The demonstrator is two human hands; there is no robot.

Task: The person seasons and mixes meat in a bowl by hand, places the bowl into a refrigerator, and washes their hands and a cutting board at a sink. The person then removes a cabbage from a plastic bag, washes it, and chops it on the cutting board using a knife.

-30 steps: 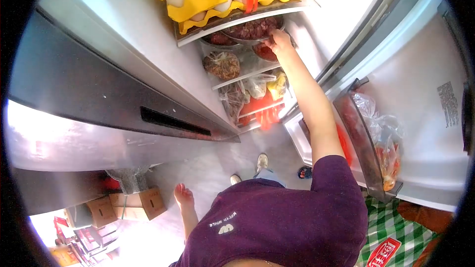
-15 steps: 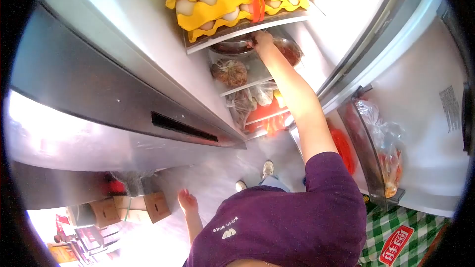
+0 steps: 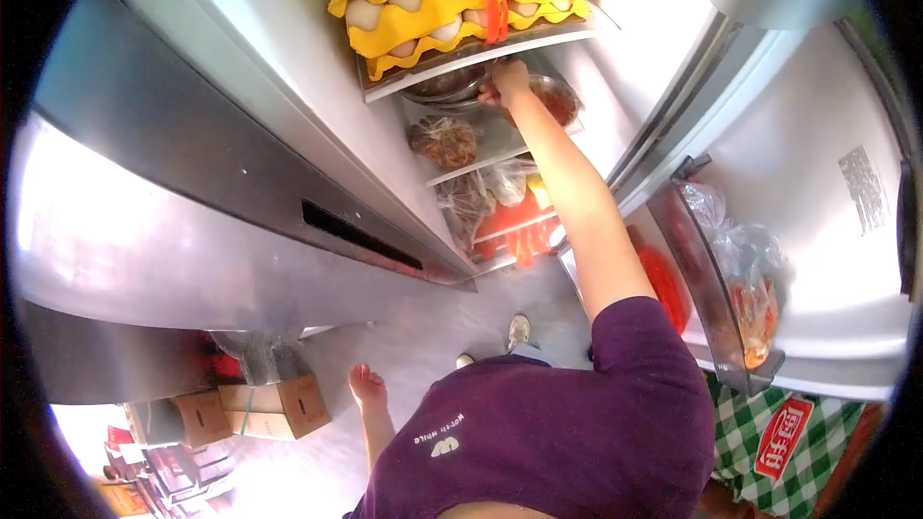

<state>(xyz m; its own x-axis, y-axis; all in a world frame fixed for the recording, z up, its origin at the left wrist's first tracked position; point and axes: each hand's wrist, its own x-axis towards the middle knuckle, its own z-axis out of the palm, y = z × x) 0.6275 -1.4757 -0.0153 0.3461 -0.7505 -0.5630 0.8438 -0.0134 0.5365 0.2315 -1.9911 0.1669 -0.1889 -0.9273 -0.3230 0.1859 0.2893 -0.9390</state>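
Inside the open fridge, my right hand reaches onto the shelf under the eggs. Its fingers are closed at the rim of a metal bowl, which is partly hidden below the upper shelf. Just right of that hand stands a second metal bowl with reddish-brown contents. A clear bag of brownish food lies on the same shelf, nearer to me. My left hand hangs low beside my body, fingers loosely bent and partly apart, with nothing in it.
Yellow trays of eggs, tied with red ribbon, fill the upper shelf. Plastic bags sit lower down. The fridge door stands open at right, bags in its rack. Cardboard boxes and a green checked cloth are nearby.
The view has shifted slightly, and more of the right-hand bowl shows. My right hand stays at the bowls. The left hand remains low, its fingers a little more bent.
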